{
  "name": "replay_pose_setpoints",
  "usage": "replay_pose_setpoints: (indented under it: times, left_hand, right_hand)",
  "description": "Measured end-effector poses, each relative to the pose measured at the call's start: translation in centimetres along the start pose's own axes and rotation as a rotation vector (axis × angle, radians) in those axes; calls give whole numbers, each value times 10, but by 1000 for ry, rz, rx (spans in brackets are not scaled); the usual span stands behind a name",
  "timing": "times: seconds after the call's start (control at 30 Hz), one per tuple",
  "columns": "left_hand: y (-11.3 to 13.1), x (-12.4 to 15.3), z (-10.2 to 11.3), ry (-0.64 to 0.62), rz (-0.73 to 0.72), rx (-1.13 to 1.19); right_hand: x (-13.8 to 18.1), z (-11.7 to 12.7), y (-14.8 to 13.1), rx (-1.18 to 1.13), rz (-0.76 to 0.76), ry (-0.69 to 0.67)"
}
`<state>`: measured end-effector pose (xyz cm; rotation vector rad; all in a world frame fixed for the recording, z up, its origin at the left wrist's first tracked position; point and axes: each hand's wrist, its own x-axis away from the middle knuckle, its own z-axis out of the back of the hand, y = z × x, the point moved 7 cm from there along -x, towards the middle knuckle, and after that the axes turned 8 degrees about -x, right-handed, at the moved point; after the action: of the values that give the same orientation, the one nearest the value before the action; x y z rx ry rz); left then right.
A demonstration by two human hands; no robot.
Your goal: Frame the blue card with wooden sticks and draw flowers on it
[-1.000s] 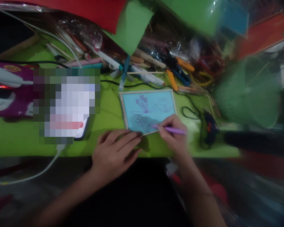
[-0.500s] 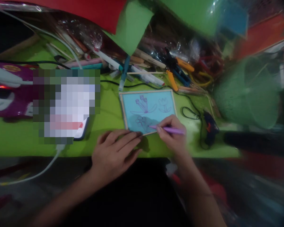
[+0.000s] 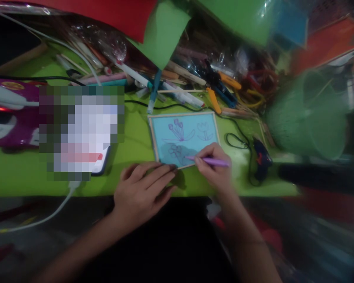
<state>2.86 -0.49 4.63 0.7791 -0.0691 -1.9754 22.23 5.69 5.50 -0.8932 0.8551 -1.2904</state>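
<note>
My right hand [image 3: 212, 167] is closed around a purple pen [image 3: 214, 161], its tip at the lower part of a small light-blue board [image 3: 165, 127] with a pale wooden frame. Purple line drawings of flowers [image 3: 177, 131] cover the board: a bunch at the top, a tulip shape at the right and a round-petalled flower low down, partly in shadow. My left hand [image 3: 144, 186] lies flat with fingers stretched out, its fingertips at the board's lower left edge.
A phone [image 3: 98, 167], mostly pixelated, lies left with a white cable [image 3: 59, 212] plugged in. Behind the board are markers [image 3: 184, 94], orange-handled pliers [image 3: 214, 100] and a black cord. At the right are a green basket [image 3: 306, 118] and a dark glue gun [image 3: 261, 157].
Almost nothing differs. Both hands, the pen and the board hold their places, with only a very slight shift of the whole view.
</note>
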Motion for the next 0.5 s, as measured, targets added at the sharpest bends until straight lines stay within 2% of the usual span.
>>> replay_pose_setpoints:
  times: [0.5]
  left_hand:
    - [0,0,0,-8,-1,0]
  right_hand:
    - [-2,0,1,-3,11,18]
